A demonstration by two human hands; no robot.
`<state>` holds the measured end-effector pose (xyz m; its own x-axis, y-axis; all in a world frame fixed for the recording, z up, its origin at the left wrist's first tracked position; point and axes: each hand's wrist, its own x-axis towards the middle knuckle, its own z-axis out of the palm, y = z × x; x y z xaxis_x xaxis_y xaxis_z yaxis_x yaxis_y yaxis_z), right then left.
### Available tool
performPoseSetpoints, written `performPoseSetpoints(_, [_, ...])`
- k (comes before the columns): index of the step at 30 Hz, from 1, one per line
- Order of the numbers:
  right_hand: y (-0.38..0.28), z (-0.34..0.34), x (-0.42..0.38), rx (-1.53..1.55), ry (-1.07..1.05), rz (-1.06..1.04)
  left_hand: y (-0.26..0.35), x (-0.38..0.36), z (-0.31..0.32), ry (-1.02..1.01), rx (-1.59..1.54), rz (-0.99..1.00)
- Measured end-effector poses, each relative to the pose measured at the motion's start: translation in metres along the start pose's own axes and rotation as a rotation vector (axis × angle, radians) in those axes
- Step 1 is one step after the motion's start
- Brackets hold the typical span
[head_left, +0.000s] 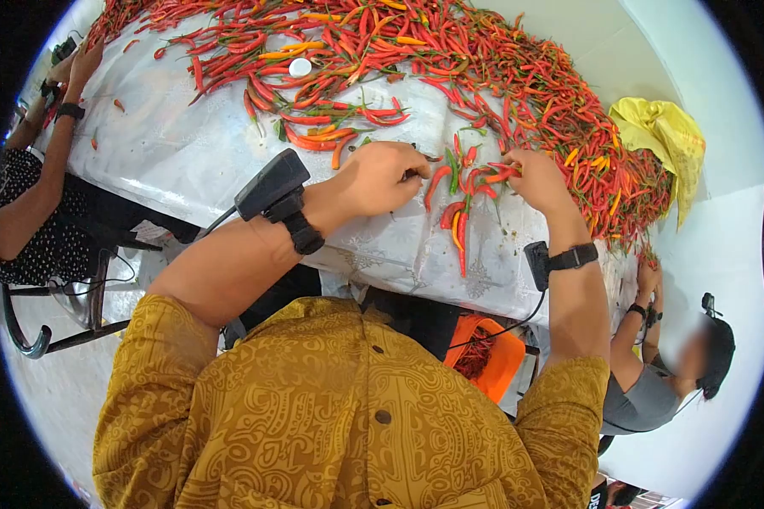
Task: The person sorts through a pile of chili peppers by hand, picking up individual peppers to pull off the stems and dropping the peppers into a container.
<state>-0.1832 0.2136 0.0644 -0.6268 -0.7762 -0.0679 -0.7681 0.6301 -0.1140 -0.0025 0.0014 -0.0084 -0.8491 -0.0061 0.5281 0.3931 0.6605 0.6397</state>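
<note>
Over the pale patterned tablecloth (382,246), my left hand (385,178) has its fingers curled together; what they hold, if anything, is too small to make out. My right hand (535,178) pinches the end of a red chili (498,176). Between the two hands lies a small loose group of red, green and orange chilies (460,222). A curved red chili (435,187) rests just right of my left hand's fingertips. Dark straps with devices are on both my wrists.
A large heap of chilies (552,102) spreads across the table's far side, with a white cap (300,67) on it. A yellow bag (660,140) stands at right. An orange basket (501,360) is below the edge. Co-workers sit left (38,195) and right (654,386).
</note>
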Motion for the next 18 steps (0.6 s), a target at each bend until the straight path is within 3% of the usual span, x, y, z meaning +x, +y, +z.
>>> performPoseSetpoints(4, [0.009, 0.004, -0.001, -0.101, 0.093, -0.102, -0.002, -0.001, 0.0, 0.009, -0.011, 0.009])
performPoseSetpoints(10, [0.008, -0.023, -0.016, 0.048, 0.091, -0.182, -0.001, 0.0, 0.002, 0.021, -0.017, -0.002])
performPoseSetpoints(15, [0.005, -0.031, -0.015, 0.252, 0.058, 0.104, -0.001, 0.0, 0.001, -0.002, -0.002, -0.013])
performPoseSetpoints(18, [-0.001, -0.028, -0.01, 0.127, 0.069, 0.147, -0.001, 0.0, 0.0, -0.005, -0.01, 0.003])
